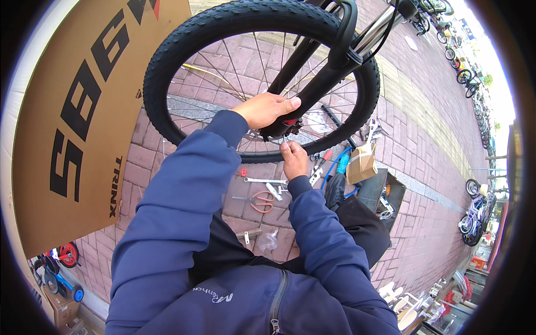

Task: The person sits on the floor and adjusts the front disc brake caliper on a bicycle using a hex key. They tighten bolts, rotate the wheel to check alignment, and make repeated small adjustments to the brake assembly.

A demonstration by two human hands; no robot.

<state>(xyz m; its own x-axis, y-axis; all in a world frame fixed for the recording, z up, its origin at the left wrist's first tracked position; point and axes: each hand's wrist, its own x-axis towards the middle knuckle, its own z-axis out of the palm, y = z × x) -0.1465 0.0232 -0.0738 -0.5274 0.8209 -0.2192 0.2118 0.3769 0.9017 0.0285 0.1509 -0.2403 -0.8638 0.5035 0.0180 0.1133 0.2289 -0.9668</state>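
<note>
A bicycle's front wheel with a knobbly black tyre stands before me, held in a black suspension fork. My left hand grips the lower part of the fork, its thumb laid across the leg; its other fingers are mostly hidden. Just below that hand are the hub and a brake caliper, with part of a brake disc. My right hand is closed by the tyre's near edge, under the caliper. Its thumb and fingers press together, and anything between them is too small to make out.
A tall cardboard box stands at the left. On the brick paving lie a wrench, orange-handled scissors, a plastic bag and other tools. An open metal toolbox and a torn cardboard carton sit to the right.
</note>
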